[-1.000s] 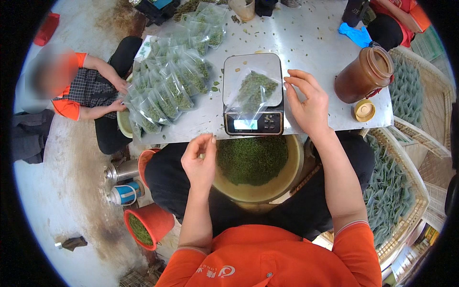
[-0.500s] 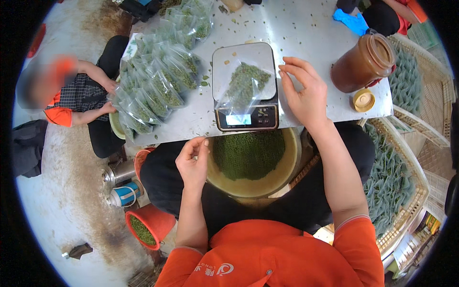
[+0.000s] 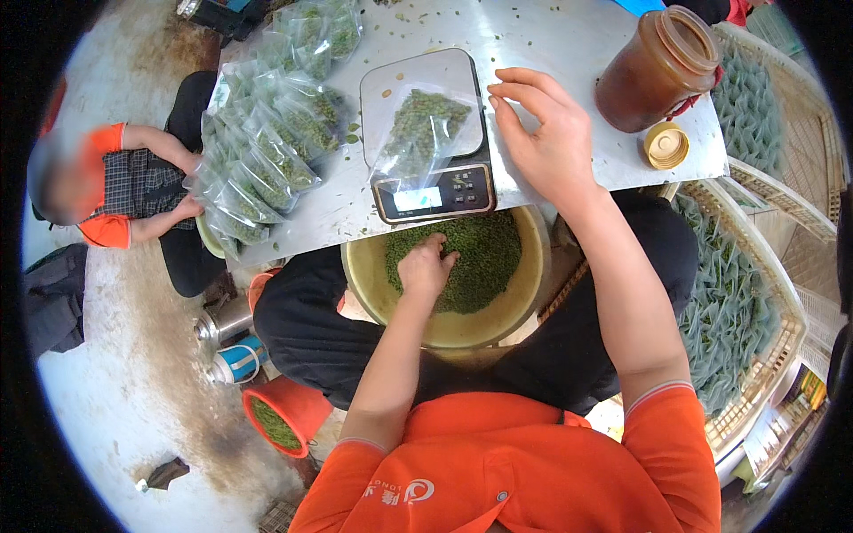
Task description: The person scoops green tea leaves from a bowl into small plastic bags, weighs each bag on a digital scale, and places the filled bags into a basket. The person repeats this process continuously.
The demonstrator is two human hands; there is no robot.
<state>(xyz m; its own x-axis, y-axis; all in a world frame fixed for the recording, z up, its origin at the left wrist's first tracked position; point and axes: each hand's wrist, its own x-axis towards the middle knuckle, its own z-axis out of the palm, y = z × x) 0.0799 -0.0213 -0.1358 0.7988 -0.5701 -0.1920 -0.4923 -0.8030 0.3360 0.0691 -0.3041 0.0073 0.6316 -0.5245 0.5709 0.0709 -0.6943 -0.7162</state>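
Observation:
My left hand (image 3: 426, 268) reaches into a round yellowish basin (image 3: 362, 291) and touches the small green peppercorn-like berries (image 3: 484, 262) in it. Its fingers are curled, and what they hold, if anything, is hidden. My right hand (image 3: 549, 131) hovers over the table just right of a digital scale (image 3: 435, 197), open, with the thumb apart from the fingers and nothing in it. On the scale's pan lies a clear plastic bag (image 3: 426, 129) partly filled with the same green berries, its lower end draping over the lit display.
Rows of filled clear bags (image 3: 275, 151) cover the table's left side, where another person (image 3: 142, 178) sits. A brown jar (image 3: 657, 71) and its gold lid (image 3: 666, 146) stand at right. Woven trays (image 3: 755, 293) of bags are beyond. A red bucket (image 3: 298, 409) is at lower left.
My left hand has moved from the table's front edge down and right into the basin. My right hand stays beside the scale. The whole view has shifted slightly.

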